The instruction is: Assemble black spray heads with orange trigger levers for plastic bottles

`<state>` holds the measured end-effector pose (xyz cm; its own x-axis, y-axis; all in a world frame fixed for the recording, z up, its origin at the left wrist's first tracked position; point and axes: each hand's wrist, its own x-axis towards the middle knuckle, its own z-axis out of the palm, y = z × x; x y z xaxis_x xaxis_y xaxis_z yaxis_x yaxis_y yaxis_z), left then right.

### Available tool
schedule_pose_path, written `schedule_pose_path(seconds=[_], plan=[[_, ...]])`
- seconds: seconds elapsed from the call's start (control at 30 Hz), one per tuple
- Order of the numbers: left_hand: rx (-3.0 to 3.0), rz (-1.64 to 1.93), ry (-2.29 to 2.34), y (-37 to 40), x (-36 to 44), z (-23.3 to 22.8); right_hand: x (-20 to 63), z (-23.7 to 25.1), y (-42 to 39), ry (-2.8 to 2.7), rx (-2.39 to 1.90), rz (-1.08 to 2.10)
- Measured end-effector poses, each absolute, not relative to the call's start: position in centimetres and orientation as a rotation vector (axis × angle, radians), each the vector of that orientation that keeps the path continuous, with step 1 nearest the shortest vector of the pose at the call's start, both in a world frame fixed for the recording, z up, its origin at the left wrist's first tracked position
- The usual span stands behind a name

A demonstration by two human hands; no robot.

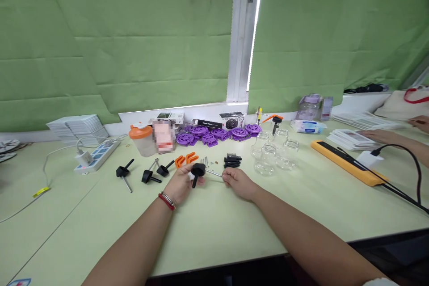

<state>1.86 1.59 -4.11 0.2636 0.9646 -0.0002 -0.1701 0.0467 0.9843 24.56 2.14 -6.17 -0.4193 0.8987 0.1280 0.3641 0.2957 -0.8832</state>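
Note:
My left hand (182, 182), closed, grips a black round part with a short handle (198, 170) above the table's middle. A thin metal rod (213, 173) reaches from that part to my right hand (239, 182), which pinches its far end. To the left lie several similar black parts; one black part with a rod (123, 171) rests farthest left. Just behind my hands are orange angled pieces (191, 157), small screws (206, 161) and a group of black pieces (232, 160). Clear glass jars (269, 156) stand behind and right of my right hand.
Purple wheel-like parts (219, 134) are heaped at the back. An orange-lidded cup (140, 138) and a white power strip (97, 157) stand left. On the right lie a yellow power strip (348, 163) and stacked white cards (350, 140), touched by another person's hand (378, 136).

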Motion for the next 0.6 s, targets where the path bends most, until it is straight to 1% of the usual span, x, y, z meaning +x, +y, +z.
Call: schedule_pose_path(seconds=[0.07,0.13,0.27,0.4,0.5,0.6], plan=[[1.103,1.106,0.913,1.9,1.0,-3.9,24.8,-6.3,2.5,-1.978,-1.2,0.999],[1.139,1.027,0.932,1.7,0.7,-3.7,24.8,-6.3,2.6,-2.045,-1.258,0.927],[1.466,0.795,1.099,1.1,1.5,-3.6,24.5,-6.3,2.4,-2.13,-1.341,0.791],[1.744,0.778,1.223,1.3,1.9,-4.2,24.5,-6.5,2.2,-2.098,-1.318,0.786],[1.829,0.776,1.271,1.8,1.6,-4.8,24.6,-6.5,2.5,-2.027,-1.264,0.608],[1.856,0.784,1.292,2.2,1.3,-5.2,24.5,-5.9,3.3,-1.991,-1.339,0.411]])
